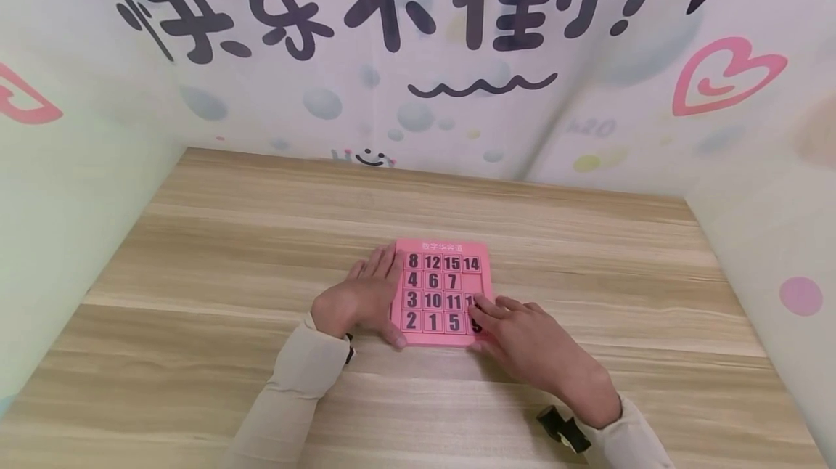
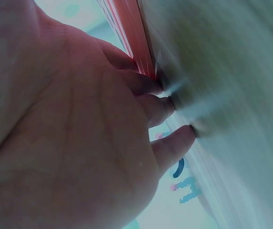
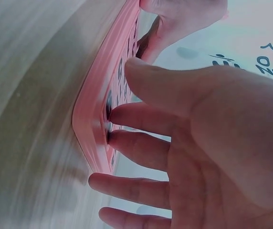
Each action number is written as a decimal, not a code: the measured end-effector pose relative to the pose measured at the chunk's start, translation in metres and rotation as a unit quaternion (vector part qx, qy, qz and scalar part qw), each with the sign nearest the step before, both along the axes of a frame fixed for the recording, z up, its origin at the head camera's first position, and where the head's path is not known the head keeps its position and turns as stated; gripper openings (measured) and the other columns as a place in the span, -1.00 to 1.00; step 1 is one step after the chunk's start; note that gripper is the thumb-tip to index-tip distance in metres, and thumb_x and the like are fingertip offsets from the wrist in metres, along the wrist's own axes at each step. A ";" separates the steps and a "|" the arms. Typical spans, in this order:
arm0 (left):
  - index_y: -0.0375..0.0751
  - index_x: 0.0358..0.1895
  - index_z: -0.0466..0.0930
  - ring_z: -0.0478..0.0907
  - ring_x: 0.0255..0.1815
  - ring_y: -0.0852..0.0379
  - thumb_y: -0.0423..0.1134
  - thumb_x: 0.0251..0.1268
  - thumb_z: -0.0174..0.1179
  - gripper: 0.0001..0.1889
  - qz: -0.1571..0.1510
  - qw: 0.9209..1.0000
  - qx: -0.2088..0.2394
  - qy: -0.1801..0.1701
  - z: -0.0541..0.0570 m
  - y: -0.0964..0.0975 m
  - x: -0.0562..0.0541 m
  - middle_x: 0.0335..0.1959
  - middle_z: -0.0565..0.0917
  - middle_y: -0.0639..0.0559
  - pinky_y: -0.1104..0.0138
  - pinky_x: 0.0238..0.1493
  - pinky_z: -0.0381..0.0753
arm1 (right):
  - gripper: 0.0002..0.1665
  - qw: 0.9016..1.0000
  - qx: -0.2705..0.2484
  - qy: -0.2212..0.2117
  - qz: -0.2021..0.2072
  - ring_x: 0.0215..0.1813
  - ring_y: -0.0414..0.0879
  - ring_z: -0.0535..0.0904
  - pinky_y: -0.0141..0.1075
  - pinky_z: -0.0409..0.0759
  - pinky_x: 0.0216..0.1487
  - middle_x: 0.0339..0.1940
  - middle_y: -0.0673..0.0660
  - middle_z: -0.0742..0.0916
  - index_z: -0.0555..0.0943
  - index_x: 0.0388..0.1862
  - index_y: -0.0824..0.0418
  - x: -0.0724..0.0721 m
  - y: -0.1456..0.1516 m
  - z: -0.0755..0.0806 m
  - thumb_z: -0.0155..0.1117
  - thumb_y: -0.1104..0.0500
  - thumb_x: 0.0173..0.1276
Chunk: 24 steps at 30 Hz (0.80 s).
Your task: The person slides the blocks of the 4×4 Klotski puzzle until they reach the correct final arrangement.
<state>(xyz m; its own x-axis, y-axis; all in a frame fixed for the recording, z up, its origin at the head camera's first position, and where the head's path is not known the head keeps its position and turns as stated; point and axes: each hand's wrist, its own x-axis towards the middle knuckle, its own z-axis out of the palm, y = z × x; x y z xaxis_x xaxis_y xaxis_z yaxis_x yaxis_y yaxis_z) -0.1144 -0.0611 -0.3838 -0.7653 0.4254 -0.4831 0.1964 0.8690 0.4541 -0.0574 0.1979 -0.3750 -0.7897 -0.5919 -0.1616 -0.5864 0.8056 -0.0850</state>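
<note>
A pink sliding number puzzle [image 1: 437, 340] lies flat on the table, its numbered tiles in four rows with one gap at the right end of the second row. Along its left side rests my left hand [image 1: 366, 298], the thumb near the bottom corner; its fingertips reach down beside the pink side wall [image 2: 135, 40] in the left wrist view. My right hand [image 1: 532, 345] touches tiles in the right column with two fingertips, partly hiding the lower two numbers. In the right wrist view its other fingers [image 3: 129, 191] extend past the puzzle's frame [image 3: 89, 114].
The wood-grain table [image 1: 261, 222] extends around the puzzle on every side. Behind it stands a white printed backdrop [image 1: 261, 113] with large dark characters, with light side panels at left and right. Dark straps [image 1: 563, 429] show at both sleeve cuffs.
</note>
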 end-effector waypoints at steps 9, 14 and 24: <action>-0.30 0.59 -0.37 -0.44 0.64 -0.13 0.09 -0.26 0.61 0.48 -0.006 1.000 -0.005 0.005 0.000 -0.001 0.000 0.63 -0.40 -0.19 0.00 0.61 -0.33 | -0.36 0.998 -0.015 0.058 -0.004 0.30 0.25 0.53 0.19 0.58 0.16 0.40 0.14 0.54 0.48 0.40 0.15 -0.009 0.003 0.001 0.22 -0.09 0.44; -0.29 0.59 -0.37 -0.46 0.63 -0.14 0.08 -0.26 0.61 0.48 -0.005 1.000 0.000 0.001 -0.001 -0.001 0.000 0.62 -0.41 -0.19 0.00 0.61 -0.34 | -0.32 0.997 -0.028 0.071 -0.031 0.32 0.25 0.51 0.20 0.57 0.16 0.43 0.19 0.51 0.41 0.46 0.17 -0.022 0.001 -0.001 0.22 -0.06 0.45; -0.25 0.59 -0.42 -0.51 0.63 -0.10 0.11 -0.26 0.60 0.50 -0.002 1.000 -0.011 -0.003 -0.001 -0.002 0.001 0.62 -0.46 -0.15 0.03 0.61 -0.37 | -0.23 0.996 -0.027 0.006 -0.090 0.42 0.26 0.40 0.28 0.40 0.31 0.53 0.18 0.38 0.31 0.52 0.15 -0.039 -0.009 -0.013 0.08 -0.22 0.49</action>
<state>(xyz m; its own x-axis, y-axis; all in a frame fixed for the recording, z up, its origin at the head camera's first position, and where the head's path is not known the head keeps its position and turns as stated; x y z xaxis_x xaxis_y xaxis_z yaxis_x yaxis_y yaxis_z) -0.1138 -0.0634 -0.3845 -0.7606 0.4181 -0.4967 0.1974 0.8778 0.4365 -0.0965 0.1888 -0.3879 -0.8849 -0.4490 -0.1237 -0.4349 0.8917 -0.1255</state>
